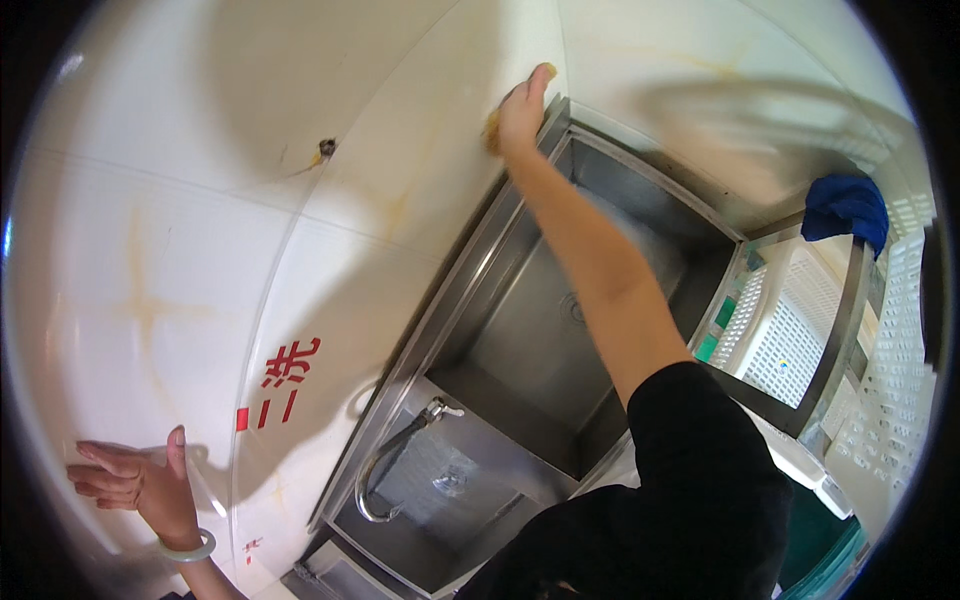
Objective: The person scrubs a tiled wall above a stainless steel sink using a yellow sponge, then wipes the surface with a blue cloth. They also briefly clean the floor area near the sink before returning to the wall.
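Observation:
My right hand (521,116) presses a yellowish scrubbing pad (492,133) against the white tiled wall (360,187), close to the corner above the far end of a steel sink (517,322). Parts of the pad show on both sides of the hand. At the lower left, my left hand (131,476) is raised with fingers spread and nothing in it; a pale bangle (187,546) circles its wrist. Whether its fingers touch the wall cannot be told. Red characters mark the wall between the hands.
A chrome faucet (367,480) curves over a second, nearer basin (442,480). On the right, a blue cloth (847,210) drapes over a metal frame (840,352) near white perforated plastic baskets (795,337). A dark green bin (817,540) stands at the lower right. A small dark hole (327,148) marks the wall.

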The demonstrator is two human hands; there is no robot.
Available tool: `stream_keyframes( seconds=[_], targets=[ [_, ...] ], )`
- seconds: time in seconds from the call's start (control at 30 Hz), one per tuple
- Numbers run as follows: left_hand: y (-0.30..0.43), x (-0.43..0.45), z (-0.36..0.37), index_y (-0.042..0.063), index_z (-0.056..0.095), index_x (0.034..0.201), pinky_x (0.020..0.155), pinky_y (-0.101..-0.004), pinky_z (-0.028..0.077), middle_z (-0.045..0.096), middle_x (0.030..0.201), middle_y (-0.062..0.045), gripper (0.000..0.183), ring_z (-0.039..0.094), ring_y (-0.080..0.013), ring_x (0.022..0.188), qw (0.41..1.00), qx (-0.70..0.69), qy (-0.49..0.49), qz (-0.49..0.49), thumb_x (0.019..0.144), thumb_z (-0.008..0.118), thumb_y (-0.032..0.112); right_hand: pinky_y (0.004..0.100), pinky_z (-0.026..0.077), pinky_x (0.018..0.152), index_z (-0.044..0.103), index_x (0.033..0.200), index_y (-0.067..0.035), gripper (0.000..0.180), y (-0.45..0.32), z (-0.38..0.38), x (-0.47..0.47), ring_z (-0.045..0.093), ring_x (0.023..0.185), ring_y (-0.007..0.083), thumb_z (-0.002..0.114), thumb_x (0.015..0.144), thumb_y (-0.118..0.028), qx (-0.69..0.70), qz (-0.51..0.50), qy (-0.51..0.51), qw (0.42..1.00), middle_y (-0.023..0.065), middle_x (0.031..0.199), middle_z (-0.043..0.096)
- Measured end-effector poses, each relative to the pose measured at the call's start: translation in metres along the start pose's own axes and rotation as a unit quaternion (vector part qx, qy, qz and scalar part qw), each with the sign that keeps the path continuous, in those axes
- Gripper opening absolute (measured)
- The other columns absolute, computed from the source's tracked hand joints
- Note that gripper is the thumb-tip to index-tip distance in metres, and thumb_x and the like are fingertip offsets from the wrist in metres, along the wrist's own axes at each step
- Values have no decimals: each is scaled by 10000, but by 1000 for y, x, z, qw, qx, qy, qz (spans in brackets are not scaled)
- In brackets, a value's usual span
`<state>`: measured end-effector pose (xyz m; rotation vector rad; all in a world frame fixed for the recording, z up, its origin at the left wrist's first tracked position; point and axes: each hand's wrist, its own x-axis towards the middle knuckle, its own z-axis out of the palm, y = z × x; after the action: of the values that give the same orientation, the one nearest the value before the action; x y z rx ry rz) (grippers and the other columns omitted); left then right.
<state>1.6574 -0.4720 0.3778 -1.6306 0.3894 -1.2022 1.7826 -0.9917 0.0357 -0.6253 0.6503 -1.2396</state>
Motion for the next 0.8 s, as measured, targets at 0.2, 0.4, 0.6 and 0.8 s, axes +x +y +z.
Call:
stream_keyframes(
  seconds=[0.2,0.4,0.6,0.8],
  targets=[
    [-3,-5,0,-46,-41,1500,905,-582,486,134,1451,-466,1264,248,-647,1308,999,19,-24,13,745,425,854,432,84,1198,386,1449,-1,470,-36,22,-271,263,1447,315,329,1010,-158,-171,-430,-343,817,177,1508,377],
    [0,3,-4,-62,-3,1493,852,-562,521,176,1429,-471,1256,280,-644,1294,999,28,-1,22,748,416,858,376,81,1205,159,1534,-24,530,46,-28,-214,116,1490,246,277,1026,-120,-154,-187,-178,954,147,1610,122],
    [2,3,-5,-29,-60,1499,830,-619,510,174,1446,-441,1265,302,-660,1268,1000,11,-19,14,753,493,830,408,94,1202,220,1501,34,542,18,-15,-218,115,1483,307,359,989,-76,-221,-134,-134,957,196,1598,116],
    [-7,-2,1,-118,82,1466,733,-518,574,332,1355,-460,1226,473,-579,1198,996,72,25,48,778,412,842,586,131,1159,217,1494,49,647,-19,-5,-283,185,1438,458,440,900,-79,-278,-320,-387,819,235,1582,131]
  ],
)
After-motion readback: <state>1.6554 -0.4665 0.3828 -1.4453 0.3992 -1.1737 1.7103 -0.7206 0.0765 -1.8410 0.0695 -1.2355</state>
